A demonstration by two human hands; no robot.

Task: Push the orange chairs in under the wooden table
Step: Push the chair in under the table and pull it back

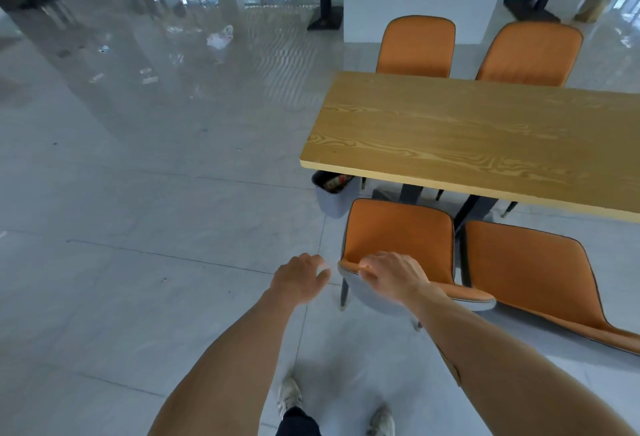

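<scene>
Glossy grey floor (138,193) surrounds the wooden table (485,138); right hand (391,274) grips orange chair (401,235), left hand (299,278) loosely spread.

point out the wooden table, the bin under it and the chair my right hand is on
wooden table (467,134), head view, bare middle of top
bin (330,198), head view, front wall
chair (398,231), head view, orange backrest

right hand (391,274) gripping orange chair (398,231), wooden table (485,138)

One head-worn wide-angle camera is looking forward and steeply down, taking in the table's (467,131) near-left corner, the floor (138,228) and the person's own feet close below.
</scene>
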